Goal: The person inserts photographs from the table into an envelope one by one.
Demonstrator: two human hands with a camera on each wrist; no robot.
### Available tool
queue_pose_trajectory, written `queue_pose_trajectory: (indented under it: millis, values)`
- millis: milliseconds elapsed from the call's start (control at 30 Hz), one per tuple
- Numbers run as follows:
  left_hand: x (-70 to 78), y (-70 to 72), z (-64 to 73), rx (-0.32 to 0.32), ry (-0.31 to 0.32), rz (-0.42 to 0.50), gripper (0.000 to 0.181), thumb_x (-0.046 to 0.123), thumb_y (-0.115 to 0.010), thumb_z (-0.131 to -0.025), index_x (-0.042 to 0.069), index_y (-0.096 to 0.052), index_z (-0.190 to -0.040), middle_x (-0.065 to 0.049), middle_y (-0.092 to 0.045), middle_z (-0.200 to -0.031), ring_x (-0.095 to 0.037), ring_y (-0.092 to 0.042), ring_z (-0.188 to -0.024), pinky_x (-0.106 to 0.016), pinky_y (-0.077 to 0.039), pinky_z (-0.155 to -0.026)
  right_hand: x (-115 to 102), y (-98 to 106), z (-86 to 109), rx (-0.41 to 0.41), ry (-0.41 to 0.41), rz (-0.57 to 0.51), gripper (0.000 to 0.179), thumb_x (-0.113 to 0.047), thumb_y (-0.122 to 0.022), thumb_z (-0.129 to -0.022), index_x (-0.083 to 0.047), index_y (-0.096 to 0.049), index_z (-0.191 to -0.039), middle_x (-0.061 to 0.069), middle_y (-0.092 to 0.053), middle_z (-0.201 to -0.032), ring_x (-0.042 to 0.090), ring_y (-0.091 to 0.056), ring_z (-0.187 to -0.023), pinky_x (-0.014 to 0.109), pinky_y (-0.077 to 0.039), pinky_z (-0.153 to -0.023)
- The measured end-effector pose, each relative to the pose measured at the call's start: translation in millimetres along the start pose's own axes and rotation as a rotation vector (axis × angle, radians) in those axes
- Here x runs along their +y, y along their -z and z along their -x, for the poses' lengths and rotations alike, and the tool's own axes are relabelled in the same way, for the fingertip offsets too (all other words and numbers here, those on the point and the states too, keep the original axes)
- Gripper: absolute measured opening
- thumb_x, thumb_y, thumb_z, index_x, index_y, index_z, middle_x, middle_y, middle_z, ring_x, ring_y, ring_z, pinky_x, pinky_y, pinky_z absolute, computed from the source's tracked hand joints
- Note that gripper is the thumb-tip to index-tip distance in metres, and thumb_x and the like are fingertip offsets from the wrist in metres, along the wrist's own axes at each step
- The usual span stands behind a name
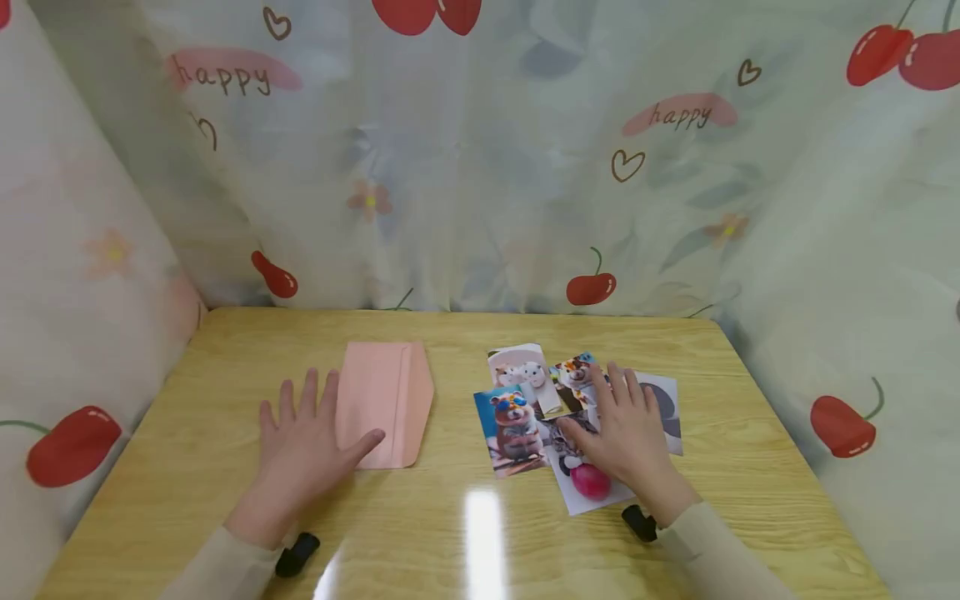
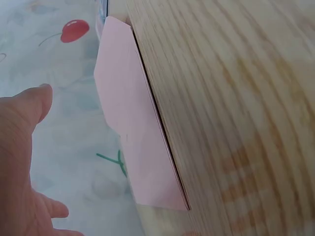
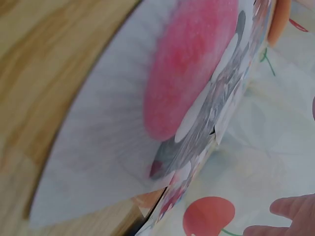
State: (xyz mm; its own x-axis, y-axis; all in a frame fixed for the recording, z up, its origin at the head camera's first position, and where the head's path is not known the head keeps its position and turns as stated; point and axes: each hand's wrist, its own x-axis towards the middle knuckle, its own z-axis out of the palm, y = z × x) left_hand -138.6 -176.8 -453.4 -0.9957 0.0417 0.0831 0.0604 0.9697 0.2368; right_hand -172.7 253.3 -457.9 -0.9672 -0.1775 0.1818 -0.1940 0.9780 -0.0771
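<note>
A pink paper envelope lies on the wooden table with its pointed flap opened out to the right. Beside its left edge is my left hand, fingers spread, the thumb overlapping the envelope in the head view. Several picture cards lie overlapped on the right. Among them are a hamster in blue sunglasses, two white animals, an orange-and-white animal and a cat card with a pink ball. My right hand hovers over these cards with straight, spread fingers and hides part of them. Neither hand grips anything.
The wooden table runs back to a curtain printed with cherries and the word "happy", which also hangs along both sides. Dark wrist straps' pieces show near each cuff. Bright light reflects off the front of the table.
</note>
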Motion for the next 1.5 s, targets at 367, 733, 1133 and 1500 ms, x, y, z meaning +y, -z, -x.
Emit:
queue_pose_trajectory:
  millis: [367,733,1133,1500]
  values:
    - [9.1,-4.4,-5.2,-0.014,0.017,0.097,0.118,0.083,-0.045,-0.077,-0.001,-0.012,-0.152,-0.032,-0.015,-0.152,-0.062,-0.017,-0.13,-0.072,-0.023,-0.097,-0.2,-0.2,-1.3,-0.006,-0.015,-0.119,0.107,-0.084,-0.045,-0.076,-0.012,-0.024,-0.152,0.02,-0.026,-0.153,0.044,-0.026,-0.138,0.067,-0.029,-0.099]
    - [13.8,-13.7,-14.0,-0.076,0.068,0.149,0.127,0.086,-0.052,-0.069,-0.003,-0.01,-0.151,-0.038,-0.027,-0.141,-0.061,-0.032,-0.121,-0.069,-0.033,-0.09,3.1,4.9,-4.8,-0.103,-0.14,-0.498,0.106,-0.072,-0.067,-0.071,-0.018,-0.026,-0.152,0.013,-0.04,-0.146,0.034,-0.049,-0.12,0.055,-0.044,-0.09]
    - [21.9,-25.2,-22.1,-0.118,0.136,0.082,0.135,0.086,-0.059,-0.062,-0.007,-0.012,-0.149,-0.038,-0.047,-0.119,-0.056,-0.045,-0.106,-0.064,-0.04,-0.082,12.4,2.2,-1.2,-0.187,-0.284,-0.675,0.107,-0.063,-0.076,-0.07,-0.006,-0.029,-0.148,0.017,-0.052,-0.126,0.03,-0.054,-0.108,0.045,-0.047,-0.086]
    - [28.7,-31.1,-28.8,-0.131,0.135,0.064,0.138,0.087,-0.06,-0.059,-0.006,-0.014,-0.148,-0.037,-0.046,-0.119,-0.055,-0.044,-0.106,-0.066,-0.035,-0.086,16.3,-5.6,3.7,-0.223,-0.317,-0.667,0.109,-0.057,-0.081,-0.069,-0.003,-0.028,-0.147,0.012,-0.054,-0.112,0.021,-0.052,-0.084,0.033,-0.047,-0.07]
